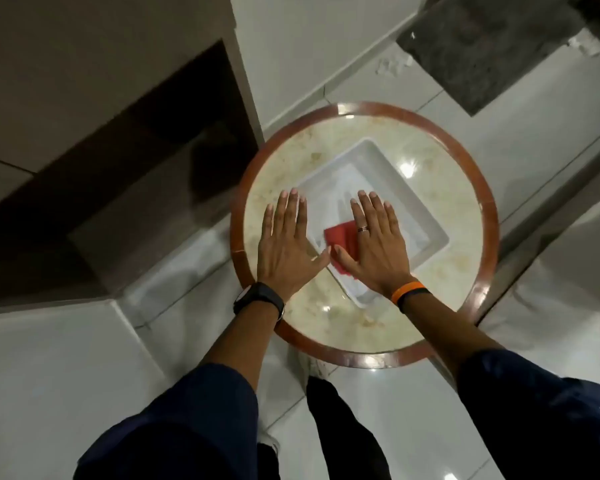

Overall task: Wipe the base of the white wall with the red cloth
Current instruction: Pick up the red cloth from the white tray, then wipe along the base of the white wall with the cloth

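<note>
Head view
Counts: two hands, one red cloth (340, 239), one white tray (400, 199), one round bench (437, 271).
Writing: none can be read.
Left hand (286, 244): flat, palm down, fingers spread, over the tray's left corner and the bench; holds nothing; dark watch (258, 299) at the wrist.
Right hand (378, 244): flat, palm down, fingers wide, over the tray and part of the cloth; grips nothing; a ring, an orange band (407, 291).
Cloth: lies in the tray, partly under the right hand.
White wall (291, 46): beyond the tray's far side.
</note>
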`<action>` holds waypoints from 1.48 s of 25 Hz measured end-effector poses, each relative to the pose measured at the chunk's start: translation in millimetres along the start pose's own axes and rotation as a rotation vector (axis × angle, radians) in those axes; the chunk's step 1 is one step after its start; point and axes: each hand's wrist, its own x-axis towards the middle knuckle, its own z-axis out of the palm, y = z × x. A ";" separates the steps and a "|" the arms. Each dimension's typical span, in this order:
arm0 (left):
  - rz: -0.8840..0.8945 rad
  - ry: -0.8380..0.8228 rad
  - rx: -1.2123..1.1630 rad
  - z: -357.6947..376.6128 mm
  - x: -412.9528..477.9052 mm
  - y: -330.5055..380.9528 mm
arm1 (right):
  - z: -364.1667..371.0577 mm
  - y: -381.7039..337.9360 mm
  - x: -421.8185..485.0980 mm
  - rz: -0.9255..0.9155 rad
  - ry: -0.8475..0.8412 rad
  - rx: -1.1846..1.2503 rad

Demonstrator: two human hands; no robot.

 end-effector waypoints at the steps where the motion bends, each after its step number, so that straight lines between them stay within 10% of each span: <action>1: -0.028 -0.059 -0.003 9.4 2.8 5.0 | 12.7 3.7 -2.8 0.029 -0.040 0.003; 13: -0.127 -0.138 -0.052 41.0 -13.8 22.0 | 51.6 -7.8 -8.4 0.134 -0.230 0.026; 29: -0.085 -0.064 -0.011 41.2 -90.3 -139.5 | 6.1 -142.9 -3.4 0.040 0.449 0.410; 37: -0.272 -0.282 0.095 151.4 -259.0 -310.0 | 182.9 -340.6 -66.9 -0.032 -0.018 0.694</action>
